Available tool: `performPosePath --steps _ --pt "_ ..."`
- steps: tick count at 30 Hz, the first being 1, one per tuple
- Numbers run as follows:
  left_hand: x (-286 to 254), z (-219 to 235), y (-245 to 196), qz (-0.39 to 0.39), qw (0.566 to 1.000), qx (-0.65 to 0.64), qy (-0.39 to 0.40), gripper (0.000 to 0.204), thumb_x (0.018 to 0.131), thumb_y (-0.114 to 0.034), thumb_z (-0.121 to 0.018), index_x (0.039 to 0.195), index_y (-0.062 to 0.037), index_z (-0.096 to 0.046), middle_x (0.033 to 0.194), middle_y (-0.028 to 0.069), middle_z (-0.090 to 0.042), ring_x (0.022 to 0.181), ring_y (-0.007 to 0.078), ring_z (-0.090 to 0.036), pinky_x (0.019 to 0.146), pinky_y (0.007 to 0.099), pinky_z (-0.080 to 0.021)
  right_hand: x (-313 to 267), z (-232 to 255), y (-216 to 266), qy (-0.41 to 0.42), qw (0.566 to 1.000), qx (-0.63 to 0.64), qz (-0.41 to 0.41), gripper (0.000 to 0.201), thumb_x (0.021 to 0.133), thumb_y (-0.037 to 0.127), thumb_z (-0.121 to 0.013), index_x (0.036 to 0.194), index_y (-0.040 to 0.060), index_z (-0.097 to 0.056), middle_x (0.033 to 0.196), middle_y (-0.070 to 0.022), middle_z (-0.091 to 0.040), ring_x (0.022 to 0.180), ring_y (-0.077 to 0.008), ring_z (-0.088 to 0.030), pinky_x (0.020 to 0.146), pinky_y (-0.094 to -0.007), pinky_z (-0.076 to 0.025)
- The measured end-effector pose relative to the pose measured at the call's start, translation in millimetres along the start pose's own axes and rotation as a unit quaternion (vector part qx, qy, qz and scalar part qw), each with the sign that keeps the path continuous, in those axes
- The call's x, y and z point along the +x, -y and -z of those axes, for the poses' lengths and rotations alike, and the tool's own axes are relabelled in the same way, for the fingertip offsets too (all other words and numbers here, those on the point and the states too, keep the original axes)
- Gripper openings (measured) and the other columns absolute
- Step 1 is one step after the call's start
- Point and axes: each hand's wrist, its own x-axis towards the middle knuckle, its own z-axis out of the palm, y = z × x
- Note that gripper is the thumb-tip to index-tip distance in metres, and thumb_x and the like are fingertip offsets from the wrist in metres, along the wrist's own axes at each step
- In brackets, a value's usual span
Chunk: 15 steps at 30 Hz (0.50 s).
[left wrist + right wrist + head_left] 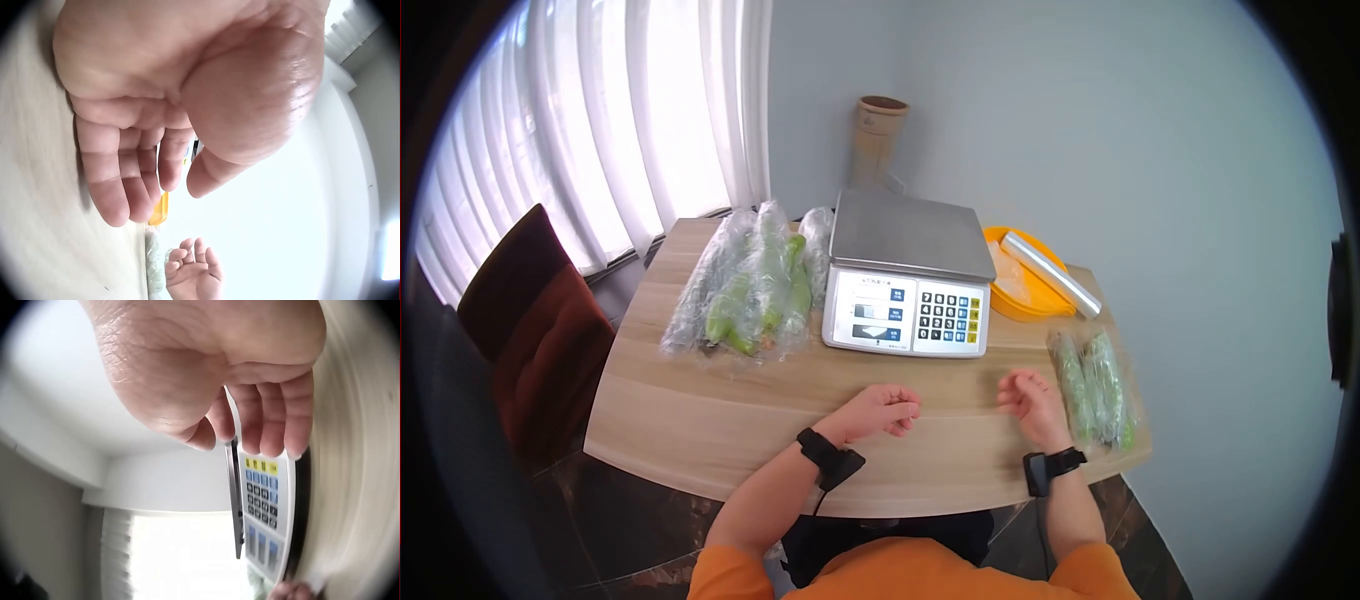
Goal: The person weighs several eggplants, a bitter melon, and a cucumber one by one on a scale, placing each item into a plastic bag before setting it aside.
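My left hand (878, 412) rests near the front of the table, its fingers loosely bent with nothing in them. To its right my right hand (1032, 404) is also without a load, palm turned inward and fingers relaxed. A digital weighing scale (910, 270) with a bare steel pan stands just beyond both hands; its keypad (261, 494) shows past the right fingertips. Long green vegetables (765, 275) wrapped in clear plastic lie left of the scale. More plastic-wrapped green vegetables (1094, 385) lie beside my right hand, at the table's right side.
Behind the scale's right side sits a yellow basket (1032, 312), with a roll of clear film (1050, 273) lying across it. A tall tan vase (878, 140) stands beyond the table. At the left are a dark red chair (540, 330) and white curtains (630, 110).
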Motion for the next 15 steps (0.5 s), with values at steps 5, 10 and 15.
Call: performPosePath --steps 5,10,15 --pt "-10.2 6.6 -8.5 -0.017 0.999 0.027 -0.024 0.03 0.093 -0.021 -0.06 0.116 -0.0027 -0.055 0.097 0.0033 -0.061 0.081 0.0109 -0.061 0.066 0.0267 -0.054 12.5 -68.2 -18.1 0.22 0.966 -0.085 -0.101 0.022 0.095 0.015 -0.055 0.114 0.0049 -0.056 0.1 -0.009 -0.065 0.083 -0.0166 -0.065 0.07 -0.0295 -0.055" --pt "-15.3 11.0 -12.3 -0.05 0.997 0.015 -0.055 0.03 0.093 -0.02 -0.059 0.117 -0.0026 -0.055 0.1 0.0044 -0.061 0.082 0.0111 -0.061 0.065 0.0264 -0.054 30.8 -81.4 -28.4 0.32 0.934 -0.031 -0.159 0.026 0.095 0.015 -0.055 0.119 0.0057 -0.055 0.1 -0.0094 -0.065 0.088 -0.0179 -0.064 0.072 -0.0311 -0.055" --pt "-42.7 11.5 -46.4 -0.111 0.984 0.06 -0.122 0.023 0.093 -0.017 -0.059 0.111 -0.0028 -0.058 0.092 0.0056 -0.064 0.076 0.0116 -0.062 0.064 0.0257 -0.053 44.6 -52.2 -52.9 0.318 0.917 0.201 -0.13 0.025 0.095 0.011 -0.053 0.119 0.0063 -0.055 0.097 -0.0116 -0.065 0.086 -0.0213 -0.065 0.071 -0.0342 -0.056"
